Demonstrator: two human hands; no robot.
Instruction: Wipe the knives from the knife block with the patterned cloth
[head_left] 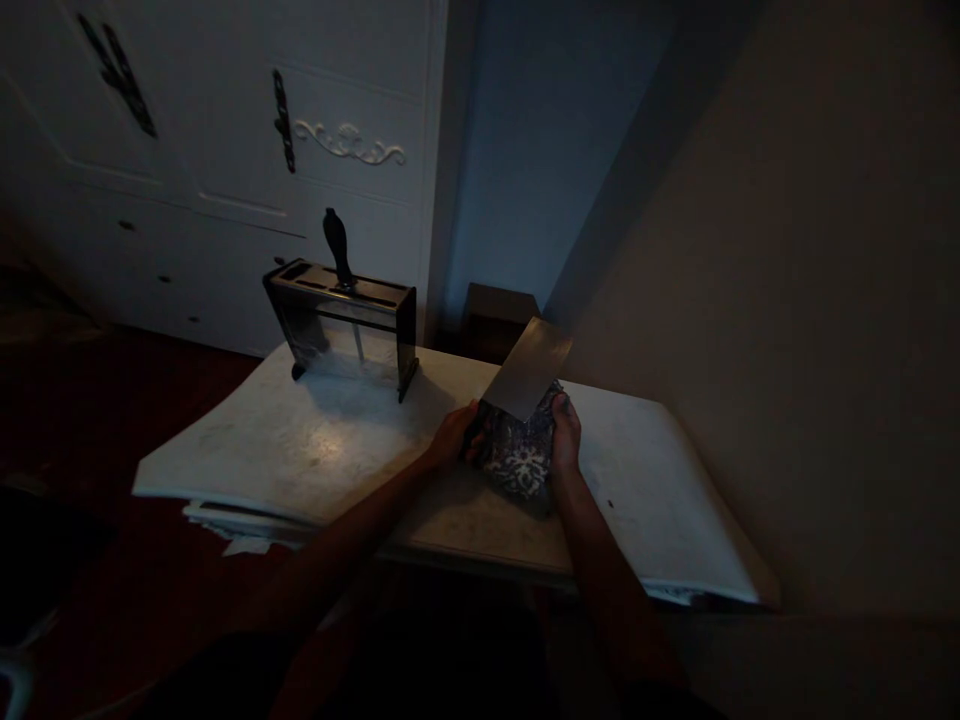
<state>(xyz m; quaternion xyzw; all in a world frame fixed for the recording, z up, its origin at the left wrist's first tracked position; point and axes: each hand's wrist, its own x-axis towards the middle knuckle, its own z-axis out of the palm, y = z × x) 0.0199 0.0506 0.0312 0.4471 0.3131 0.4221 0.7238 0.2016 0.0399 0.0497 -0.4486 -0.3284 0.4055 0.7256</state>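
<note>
A broad-bladed cleaver point(529, 368) is held above the white table top point(315, 440), its blade slanting up and to the right. My left hand point(454, 436) is closed round its handle, which is hidden. My right hand point(566, 432) grips a dark cloth with a pale pattern point(519, 458), bunched against the lower part of the blade. Both hands are close together near the middle of the table.
A knife block with slots point(341, 325) stands at the table's back left, one black-handled knife point(337, 246) sticking up from it. White cabinet doors point(225, 150) stand behind. A plain wall point(787, 300) runs along the right. A small dark box point(501, 318) sits behind the table.
</note>
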